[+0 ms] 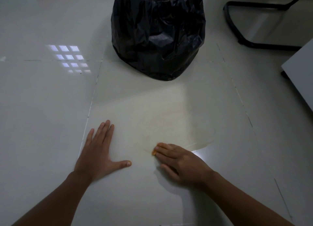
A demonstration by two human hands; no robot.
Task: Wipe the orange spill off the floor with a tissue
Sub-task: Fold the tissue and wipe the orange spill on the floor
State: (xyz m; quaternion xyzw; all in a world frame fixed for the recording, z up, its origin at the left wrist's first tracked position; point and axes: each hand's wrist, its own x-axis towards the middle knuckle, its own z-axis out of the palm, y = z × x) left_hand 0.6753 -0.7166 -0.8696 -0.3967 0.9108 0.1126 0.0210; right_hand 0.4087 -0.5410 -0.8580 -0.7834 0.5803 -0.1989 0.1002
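My right hand (179,164) presses flat on the pale tiled floor over a tissue. Only a small orange-stained bit of the tissue (154,152) shows under the fingertips. A faint orange smear (162,120) spreads over the tile from the hand toward the bin, with a wet edge at the right. My left hand (98,151) lies flat on the floor to the left, fingers spread, holding nothing.
A bin lined with a black plastic bag (157,34) stands on the floor just beyond the smear. Black chair legs (237,25) are at the top right. A grey furniture edge (299,76) juts in at the right. A window reflection (69,58) glints at the left.
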